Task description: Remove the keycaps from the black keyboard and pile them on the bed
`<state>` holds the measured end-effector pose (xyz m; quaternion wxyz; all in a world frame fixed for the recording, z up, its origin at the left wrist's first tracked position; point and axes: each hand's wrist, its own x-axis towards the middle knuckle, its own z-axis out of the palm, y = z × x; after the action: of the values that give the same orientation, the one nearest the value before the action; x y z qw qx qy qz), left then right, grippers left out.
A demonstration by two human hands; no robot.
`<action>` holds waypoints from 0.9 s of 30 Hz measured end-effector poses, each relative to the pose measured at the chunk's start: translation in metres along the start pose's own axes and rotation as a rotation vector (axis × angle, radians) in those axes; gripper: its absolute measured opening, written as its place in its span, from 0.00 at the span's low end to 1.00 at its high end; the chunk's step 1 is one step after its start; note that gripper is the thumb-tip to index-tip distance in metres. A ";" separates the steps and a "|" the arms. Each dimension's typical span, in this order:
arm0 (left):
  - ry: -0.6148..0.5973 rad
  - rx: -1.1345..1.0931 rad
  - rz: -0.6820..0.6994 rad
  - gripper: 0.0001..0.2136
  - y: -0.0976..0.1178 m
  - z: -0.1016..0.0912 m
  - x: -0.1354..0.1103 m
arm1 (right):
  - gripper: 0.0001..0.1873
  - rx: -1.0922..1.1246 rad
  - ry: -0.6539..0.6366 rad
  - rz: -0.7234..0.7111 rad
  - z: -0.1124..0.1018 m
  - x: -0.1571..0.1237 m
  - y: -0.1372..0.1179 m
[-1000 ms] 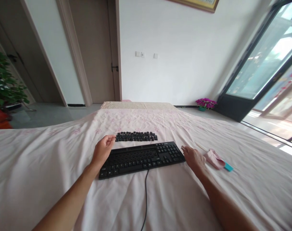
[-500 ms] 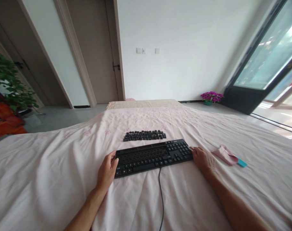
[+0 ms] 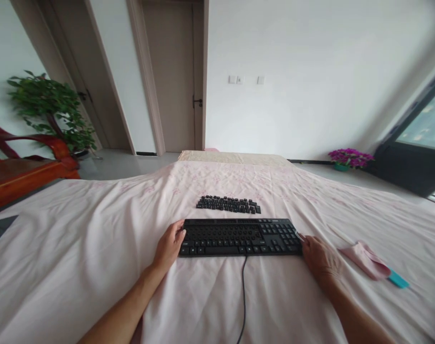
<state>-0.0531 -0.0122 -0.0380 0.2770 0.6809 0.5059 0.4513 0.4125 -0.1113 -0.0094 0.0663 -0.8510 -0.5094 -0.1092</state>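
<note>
A black keyboard (image 3: 217, 250) lies on the pink patterned cloth, its upper left part stripped of keycaps. The bottom row and the right-hand keys are still on it. My left hand (image 3: 170, 242) grips its left end, with the thumb on top. At the right end, my right hand (image 3: 317, 253) is closed on a thin wire keycap puller (image 3: 299, 235), whose wires reach over the keyboard's edge. Loose black keycaps (image 3: 228, 204) are laid out in rows just beyond the keyboard.
The keyboard's cable (image 3: 243, 291) runs toward me over the cloth (image 3: 95, 248). To the right lies a pink cloth (image 3: 367, 260) around a teal-ended object (image 3: 398, 279). A wooden chair (image 3: 34, 167) stands at the left, purple flowers (image 3: 350, 156) at the back right.
The keyboard has turned from a slant to nearly level, its right end coming toward me. Both hands have stayed at its ends. My view has swung left.
</note>
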 end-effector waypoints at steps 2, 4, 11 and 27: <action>0.000 0.036 0.023 0.18 0.001 0.000 0.000 | 0.23 0.013 -0.001 -0.013 0.001 0.001 0.003; 0.006 0.067 0.036 0.18 0.001 0.001 0.000 | 0.24 0.024 -0.015 -0.034 0.002 0.002 0.006; 0.041 0.169 0.016 0.17 0.013 0.004 0.000 | 0.21 0.027 -0.063 -0.116 0.008 0.006 0.013; 0.068 0.457 0.152 0.17 0.023 0.009 -0.002 | 0.23 0.048 -0.057 -0.099 0.002 -0.005 0.018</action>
<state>-0.0352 -0.0214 -0.0234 0.0639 0.7464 0.5513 0.3673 0.4261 -0.1238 -0.0122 0.0668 -0.8258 -0.5549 -0.0758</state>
